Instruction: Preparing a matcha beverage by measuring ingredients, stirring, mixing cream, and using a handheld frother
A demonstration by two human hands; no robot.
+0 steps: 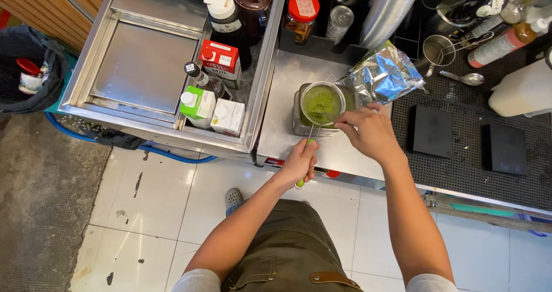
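Steel counter (287, 136) — metal container (299, 122), foil bag (382, 73).

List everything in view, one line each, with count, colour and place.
sieve: one, metal, holding green powder, over a container on the steel counter
foil bag: one, silver, open, right of the sieve
cartons: three, one red and white, one green and white, one white, in the ice bin
bottles: two, dark, beside the cartons
scales: two, black, on the black mat
spoon: one, metal, on the mat
bin: one, black, far left
left hand: grips the sieve's handle
right hand: fingers at the sieve's rim
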